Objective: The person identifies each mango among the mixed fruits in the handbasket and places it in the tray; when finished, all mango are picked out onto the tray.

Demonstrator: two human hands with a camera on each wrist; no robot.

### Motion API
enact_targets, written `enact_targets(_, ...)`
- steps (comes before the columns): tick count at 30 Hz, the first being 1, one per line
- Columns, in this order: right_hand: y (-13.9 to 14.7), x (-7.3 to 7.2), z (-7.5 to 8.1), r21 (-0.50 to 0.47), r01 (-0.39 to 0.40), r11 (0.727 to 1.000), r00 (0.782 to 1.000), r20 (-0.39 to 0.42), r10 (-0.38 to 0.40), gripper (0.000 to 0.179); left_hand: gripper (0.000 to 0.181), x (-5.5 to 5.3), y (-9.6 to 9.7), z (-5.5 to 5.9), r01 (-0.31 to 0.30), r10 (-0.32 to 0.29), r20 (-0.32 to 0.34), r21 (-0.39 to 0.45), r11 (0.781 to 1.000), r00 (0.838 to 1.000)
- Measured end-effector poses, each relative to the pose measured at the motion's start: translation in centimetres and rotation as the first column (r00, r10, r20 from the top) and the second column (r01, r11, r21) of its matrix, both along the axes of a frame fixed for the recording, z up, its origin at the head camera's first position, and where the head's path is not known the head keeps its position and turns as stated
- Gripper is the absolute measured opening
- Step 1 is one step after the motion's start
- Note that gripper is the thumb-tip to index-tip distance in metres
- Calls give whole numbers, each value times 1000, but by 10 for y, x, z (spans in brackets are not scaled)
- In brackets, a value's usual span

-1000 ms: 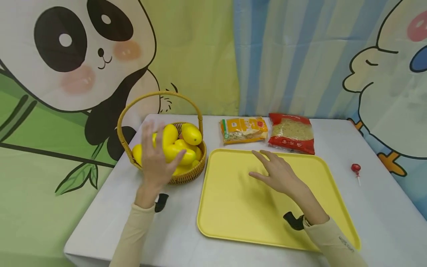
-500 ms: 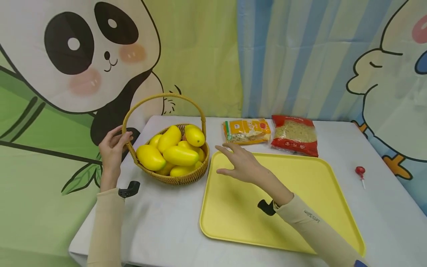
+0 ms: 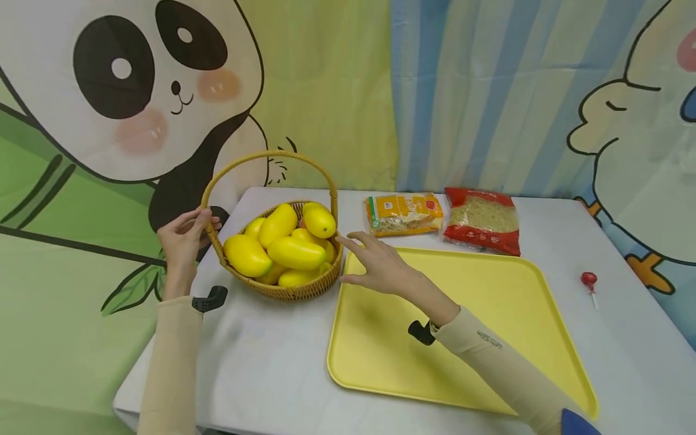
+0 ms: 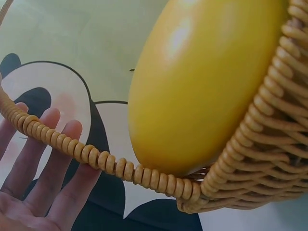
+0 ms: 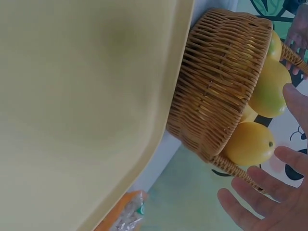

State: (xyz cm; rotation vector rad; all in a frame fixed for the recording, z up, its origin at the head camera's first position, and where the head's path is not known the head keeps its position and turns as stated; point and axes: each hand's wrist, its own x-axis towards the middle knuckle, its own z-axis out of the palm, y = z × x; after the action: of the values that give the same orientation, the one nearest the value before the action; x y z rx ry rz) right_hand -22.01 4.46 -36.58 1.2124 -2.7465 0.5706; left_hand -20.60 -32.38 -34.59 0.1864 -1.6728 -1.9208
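Observation:
A wicker basket [image 3: 293, 293] with a tall arched handle [image 3: 269, 153] holds several yellow mangoes [image 3: 296, 252], some with greenish tips. At the handle's left side is my left hand [image 3: 182, 238]. In the left wrist view its fingers [image 4: 67, 168] lie loosely extended behind the wrapped handle, overlapping it, and the thumb is hidden. My right hand [image 3: 377, 266] reaches in from the right over the yellow tray, fingers spread and holding nothing. Its fingertips come right up to the basket's right rim; the right wrist view shows the fingers [image 5: 260, 192] stretched out near the handle.
A large yellow tray [image 3: 435, 350] lies right of the basket on the white-covered table [image 3: 261, 374]. Behind it are an orange food bag [image 3: 405, 214] and a red bag [image 3: 482, 220]. A red lollipop [image 3: 589, 281] lies at the far right. A cartoon-printed curtain [image 3: 326, 90] hangs behind.
My left hand has moved left from in front of the basket to the side of its handle. The right hand has moved left over the tray to the basket's right rim.

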Motion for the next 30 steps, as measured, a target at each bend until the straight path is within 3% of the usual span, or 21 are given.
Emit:
enact_targets(8,-20,3,11,-8,-15,1000,1000,10,15,73,28,0,-5,5,38,-37,81,-14,999,996)
enact_targets(13,-38,5,16,-10,-31,999,999,17,32,72,34,0,-9,9,102,-100,179,-4,995,979)
enact_targets(16,-48,4,14,5,-31,1000,999,11,31,72,35,0,-8,11,111,-112,212,17,994,971)
enact_targets(24,-69,3,9,43,-33,999,999,-5,34,72,23,3,-5,13,95,-105,214,57,994,971)
enact_targets(30,-77,0,2,41,-21,999,999,-42,22,70,21,6,-4,11,96,-103,208,42,994,973)
